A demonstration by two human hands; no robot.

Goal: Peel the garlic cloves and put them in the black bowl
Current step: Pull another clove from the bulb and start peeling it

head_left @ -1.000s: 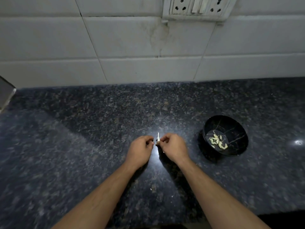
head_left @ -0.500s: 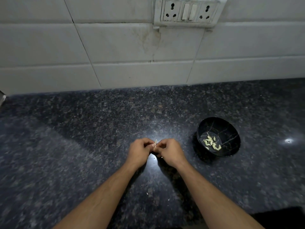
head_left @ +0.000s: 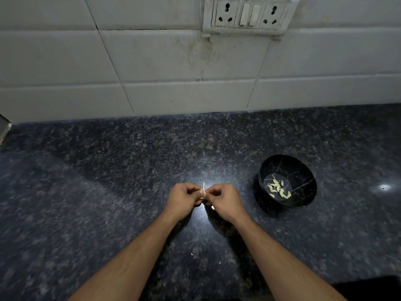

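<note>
Speckled dark granite makes up the counter [head_left: 108, 192], seen from above by a person whose two bare forearms reach forward across it. A few pale flecks, possibly bits of garlic skin, lie on the stone between the forearms. Farther out, the left hand [head_left: 183, 197] and right hand [head_left: 224, 199] meet fingertip to fingertip just above the surface, both with fingers curled in, pinching a single garlic clove [head_left: 203, 192] between them. A thin sliver of pale skin sticks upward from the clove, so peeling looks to be under way; the clove's own long axis is too hidden by the fingers to judge. To the right of the hands and slightly farther away, standing apart from them, sits the black bowl [head_left: 303, 170], upright, with a small cluster of peeled cloves [head_left: 278, 189] resting in its bottom. The right hand is the nearer one to the bowl, so a short carry rightward would likely suit the drop. Beyond the counter rises a white tiled wall [head_left: 152, 61] with a socket panel [head_left: 249, 15].
</note>
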